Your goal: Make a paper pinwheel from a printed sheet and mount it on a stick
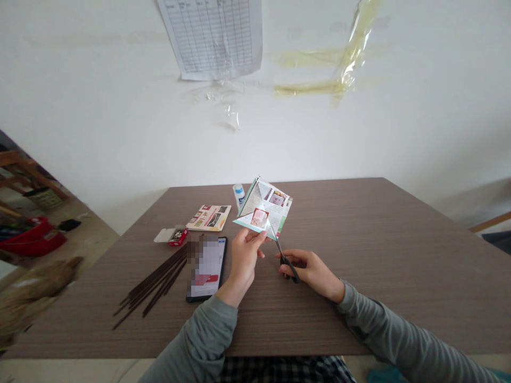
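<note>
Between the thumb and fingers of my left hand (pixel 245 255) is a folded sheet of printed paper (pixel 265 207), held up above the table by its lower edge. My right hand (pixel 311 271) grips a pair of scissors (pixel 288 266) by the black handles. The scissor blades point up and away and meet the paper's lower edge, just right of my left fingertips. How far the blades reach into the paper is hard to make out. Behind the paper, a white and blue tube (pixel 239 196) stands partly hidden.
On the brown table (pixel 379 239), a smartphone (pixel 207 271) lies left of my left hand, beside several thin dark sticks (pixel 159 276). Farther back are a small open red box (pixel 178 236) and a folded printed paper (pixel 209 218). A white wall (pixel 319 143) borders the table's far edge.
</note>
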Tool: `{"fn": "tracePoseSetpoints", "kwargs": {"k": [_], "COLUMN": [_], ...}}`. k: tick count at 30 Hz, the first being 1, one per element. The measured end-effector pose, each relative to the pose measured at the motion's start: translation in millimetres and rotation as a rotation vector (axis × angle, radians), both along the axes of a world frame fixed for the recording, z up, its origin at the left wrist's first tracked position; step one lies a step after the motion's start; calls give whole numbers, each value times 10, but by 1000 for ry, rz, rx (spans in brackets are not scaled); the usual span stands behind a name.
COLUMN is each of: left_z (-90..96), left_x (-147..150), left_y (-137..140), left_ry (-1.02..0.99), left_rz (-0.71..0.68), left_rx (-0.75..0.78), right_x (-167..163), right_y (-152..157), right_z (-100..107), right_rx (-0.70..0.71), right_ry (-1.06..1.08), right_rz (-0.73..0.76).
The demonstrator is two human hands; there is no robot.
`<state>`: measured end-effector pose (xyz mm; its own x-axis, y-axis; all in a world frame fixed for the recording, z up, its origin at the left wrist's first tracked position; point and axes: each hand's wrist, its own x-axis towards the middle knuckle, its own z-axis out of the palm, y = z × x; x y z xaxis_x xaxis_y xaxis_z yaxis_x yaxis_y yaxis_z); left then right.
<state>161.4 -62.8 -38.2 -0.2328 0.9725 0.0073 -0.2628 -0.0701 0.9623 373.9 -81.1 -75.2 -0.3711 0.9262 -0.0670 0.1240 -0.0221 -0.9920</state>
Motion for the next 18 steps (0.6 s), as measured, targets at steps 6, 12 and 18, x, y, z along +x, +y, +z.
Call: {"fn": "tracePoseSetpoints", "kwargs": {"k": [6,12,18], "left_z": [3,-7,-17], "left_x": [8,-2,0], "left_y": [-6,2,3], "left_ry": [-2,-20,-14], "left_rz": [13,21,12], "left_rx": [-12,8,19], "right_x": [10,8,-6], "right_y": [-1,1,-1], "right_z": [14,2,13], "right_rx": [-4,-14,-6], "right_ry": [6,17,23], "right_rz": [11,7,-3]}}
